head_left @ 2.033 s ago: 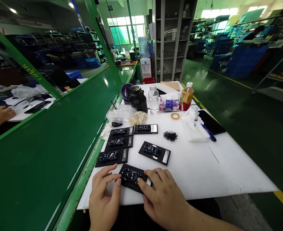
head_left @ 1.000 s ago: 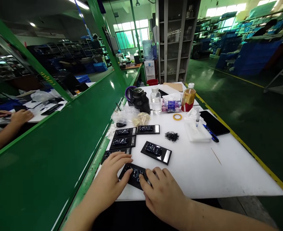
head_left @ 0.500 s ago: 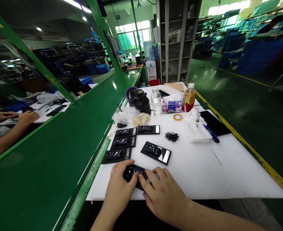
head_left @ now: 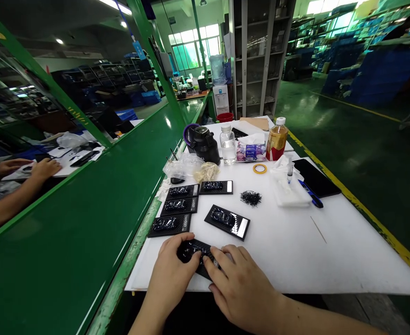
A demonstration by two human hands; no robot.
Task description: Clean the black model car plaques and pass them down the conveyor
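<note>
Near the front edge of the white table, a dark model car on a black base (head_left: 191, 250) lies between my two hands, partly covered by fingers. My left hand (head_left: 173, 270) grips its left side, thumb in front and fingers behind. On the right end, my right hand (head_left: 238, 281) presses with its fingertips, the thumb tucked low by the base's front edge. Just beyond sits another model car on a base with a white label (head_left: 227, 221), turned at an angle. Several similar model cars (head_left: 170, 224) stand in a group at the left.
A pile of short black strips (head_left: 250, 198) lies mid-table. Behind are a roll of yellow tape (head_left: 260, 169), a clear bottle (head_left: 228, 146), a black flask (head_left: 205, 145) and a drink bottle (head_left: 276, 139). A blue cutter (head_left: 311, 194) lies right. A co-worker's hands (head_left: 44, 168) show beyond the green partition.
The view has shifted slightly. Both hands keep their hold on the model car's base, with only a tiny shift of the fingers.
</note>
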